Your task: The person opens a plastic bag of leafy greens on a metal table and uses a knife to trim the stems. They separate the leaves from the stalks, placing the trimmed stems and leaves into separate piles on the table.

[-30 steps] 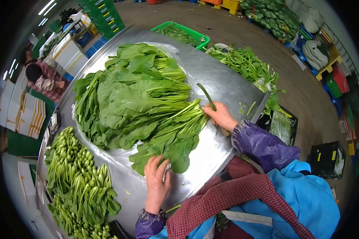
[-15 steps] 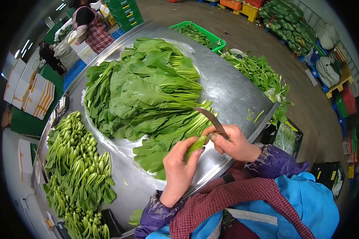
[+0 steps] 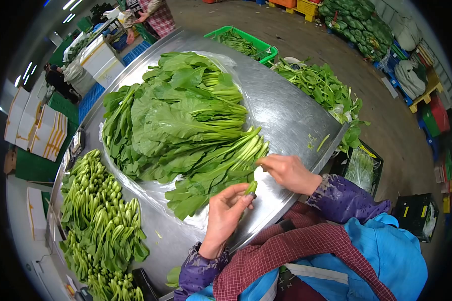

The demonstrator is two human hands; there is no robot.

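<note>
Between the thumb and fingers of my left hand (image 3: pixel 226 213) is a small green vegetable piece (image 3: pixel 251 188), its tip pointing up. My right hand (image 3: pixel 290 173) is to the right with its fingers closed, beside the pale stems of the leafy greens; what it grips is hidden, and the knife blade does not show. The large pile of leafy greens (image 3: pixel 181 115) lies on clear plastic on the metal table (image 3: pixel 286 115). A second pile of short, thick-stemmed greens (image 3: pixel 103 210) lies along the table's left side.
A green crate (image 3: pixel 267 52) of leaves and a heap of loose greens (image 3: pixel 321 88) stand beyond the table's far right edge. Black crates (image 3: pixel 416 215) are on the floor at right. Two people are at the upper left, one in a checked garment (image 3: pixel 159 17) near white boxes (image 3: pixel 99 56).
My hands have moved apart, the right one towards the stems. The curved blade seen earlier is out of sight. The person in the checked garment has moved right.
</note>
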